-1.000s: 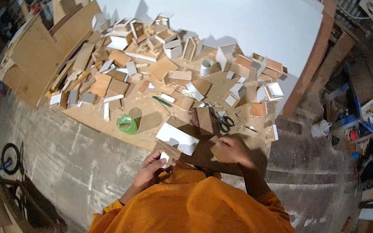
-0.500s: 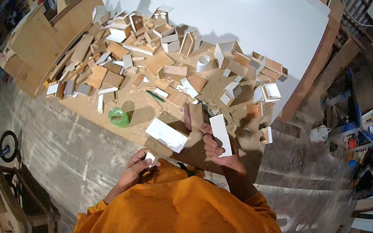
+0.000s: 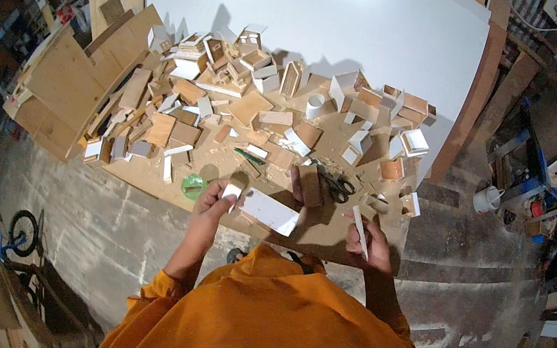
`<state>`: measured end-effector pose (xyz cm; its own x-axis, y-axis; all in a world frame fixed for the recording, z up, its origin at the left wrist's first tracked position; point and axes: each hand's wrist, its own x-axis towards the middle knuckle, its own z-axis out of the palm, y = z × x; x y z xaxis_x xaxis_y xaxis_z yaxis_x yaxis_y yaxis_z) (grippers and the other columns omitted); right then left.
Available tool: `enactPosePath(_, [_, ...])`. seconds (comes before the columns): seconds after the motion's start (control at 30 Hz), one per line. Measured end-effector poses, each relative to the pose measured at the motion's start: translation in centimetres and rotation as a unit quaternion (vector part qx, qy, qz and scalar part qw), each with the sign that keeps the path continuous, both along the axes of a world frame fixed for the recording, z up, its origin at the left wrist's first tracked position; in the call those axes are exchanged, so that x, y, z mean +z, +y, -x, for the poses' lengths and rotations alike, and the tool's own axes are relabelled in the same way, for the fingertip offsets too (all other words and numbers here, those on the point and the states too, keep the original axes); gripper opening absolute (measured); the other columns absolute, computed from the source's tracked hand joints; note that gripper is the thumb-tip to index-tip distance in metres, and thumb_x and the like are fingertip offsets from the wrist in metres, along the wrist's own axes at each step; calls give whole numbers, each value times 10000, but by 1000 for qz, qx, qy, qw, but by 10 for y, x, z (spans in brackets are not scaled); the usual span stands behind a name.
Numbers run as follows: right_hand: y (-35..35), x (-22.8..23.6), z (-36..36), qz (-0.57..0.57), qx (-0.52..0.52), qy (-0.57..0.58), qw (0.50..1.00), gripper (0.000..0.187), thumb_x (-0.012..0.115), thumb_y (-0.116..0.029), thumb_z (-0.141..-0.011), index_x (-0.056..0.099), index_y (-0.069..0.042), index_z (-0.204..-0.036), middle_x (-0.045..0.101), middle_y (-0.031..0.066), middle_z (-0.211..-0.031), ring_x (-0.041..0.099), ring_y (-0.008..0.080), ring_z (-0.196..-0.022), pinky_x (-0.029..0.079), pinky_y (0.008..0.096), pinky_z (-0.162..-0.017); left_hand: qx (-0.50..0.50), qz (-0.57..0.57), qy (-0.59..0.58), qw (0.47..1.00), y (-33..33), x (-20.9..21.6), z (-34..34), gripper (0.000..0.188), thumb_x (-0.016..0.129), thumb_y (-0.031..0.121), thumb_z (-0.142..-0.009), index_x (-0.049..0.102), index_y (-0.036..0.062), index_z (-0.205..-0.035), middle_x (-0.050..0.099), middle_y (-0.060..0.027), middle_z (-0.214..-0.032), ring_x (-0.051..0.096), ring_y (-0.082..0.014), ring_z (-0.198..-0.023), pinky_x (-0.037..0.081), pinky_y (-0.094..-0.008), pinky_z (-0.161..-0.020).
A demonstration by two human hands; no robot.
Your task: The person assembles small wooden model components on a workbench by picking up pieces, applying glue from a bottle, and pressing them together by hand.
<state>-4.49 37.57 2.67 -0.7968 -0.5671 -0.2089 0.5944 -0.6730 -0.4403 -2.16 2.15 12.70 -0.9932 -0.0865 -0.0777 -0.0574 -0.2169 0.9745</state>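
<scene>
Cluttered table; flanking the white board, my left hand pinches a block, my right hand a panel; next likely needs steadiness.

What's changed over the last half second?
The left hand moved forward to the table edge with its small white piece. The right hand drew right, turning its thin board from white face to edge-on. Nothing was visibly let go. The white panel and green container stayed on the table.
</scene>
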Motion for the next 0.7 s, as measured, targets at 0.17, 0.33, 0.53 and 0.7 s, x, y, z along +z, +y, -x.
enactPosePath(0.17, [-4, 3, -11, -229, -132, 69, 962, 378, 578, -181, -892, 520, -21, -1230, 593, 27, -819, 548, 113, -728, 452, 250, -654, -8, 115, 54, 992, -19, -21, 39, 197, 577, 69, -866, 559, 2, -1051, 603, 2, -855, 551, -117, -776, 423, -246, -685])
enactPosePath(0.33, [5, -45, -18, -547, -170, 253, 779, 281, 602, -177, -874, 599, -27, -1111, 636, 74, -978, 592, 176, -864, 467, 291, -787, -3, 557, 131, 820, -16, -12, 66, 266, 655, 173, -791, 584, 41, -1012, 636, -129, -795, 614, -287, -719, 485, -362, -622])
enactPosePath(0.53, [-1, -33, -22, -696, -137, 312, 632, 332, 621, -244, -859, 599, -21, -1103, 640, 162, -999, 629, 282, -854, 485, 354, -784, -71, 665, 98, 737, -14, -32, 96, 288, 650, 175, -767, 597, 49, -1021, 643, -173, -844, 617, -361, -803, 488, -455, -683])
enactPosePath(0.7, [1, -47, -22, -661, -198, 326, 646, 318, 623, -239, -867, 599, -21, -1097, 634, 158, -993, 621, 271, -842, 483, 356, -769, -99, 688, 82, 715, -10, -39, 111, 279, 636, 167, -777, 589, 63, -1032, 646, -167, -883, 619, -363, -808, 489, -474, -686])
